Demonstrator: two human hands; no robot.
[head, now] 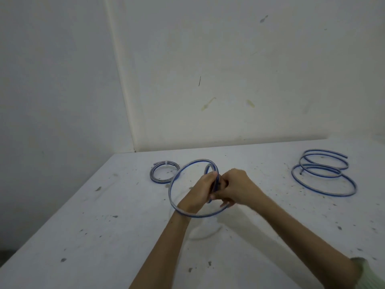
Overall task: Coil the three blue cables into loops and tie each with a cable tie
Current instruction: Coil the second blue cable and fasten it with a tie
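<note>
At frame centre the left hand (203, 187) and right hand (233, 187) both grip the half-wound blue plastic cable (174, 203) where its turns cross, likely pinning the loops; 1 tied coil (163, 171) lies behind on the white speckled table (83, 215).

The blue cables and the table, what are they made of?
The cable in both hands looks like smooth plastic-coated wire: glossy blue with a pale stripe, springy enough to hold wide loops. The table seems painted white, matte and speckled with dark chips; what lies beneath cannot be told.
</note>
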